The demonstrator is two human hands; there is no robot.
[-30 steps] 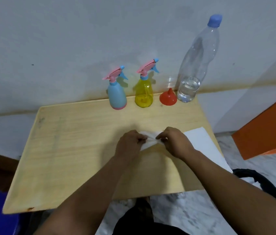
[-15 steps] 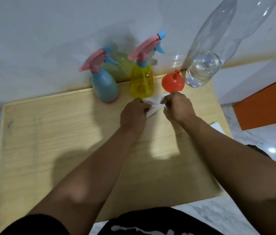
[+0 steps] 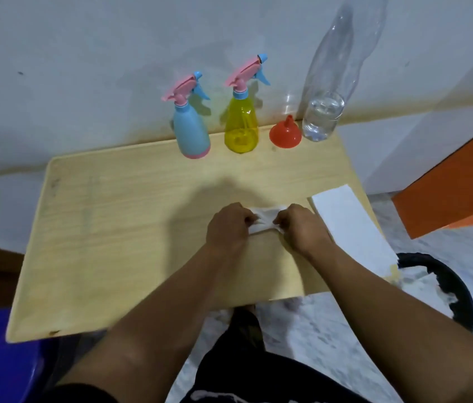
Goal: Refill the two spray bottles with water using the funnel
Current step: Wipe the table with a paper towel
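Both hands, left hand point(image 3: 229, 228) and right hand point(image 3: 302, 228), pinch tissue point(image 3: 262, 219); water bottle point(image 3: 323, 112) nearly empty.

Your left hand point(image 3: 230, 228) and right hand point(image 3: 302, 228) are bare, as are both forearms (no sleeves, watch or rings visible). Below the table point(image 3: 113, 228) edge, dark clothing point(image 3: 246, 373) bears a partly visible white marking.
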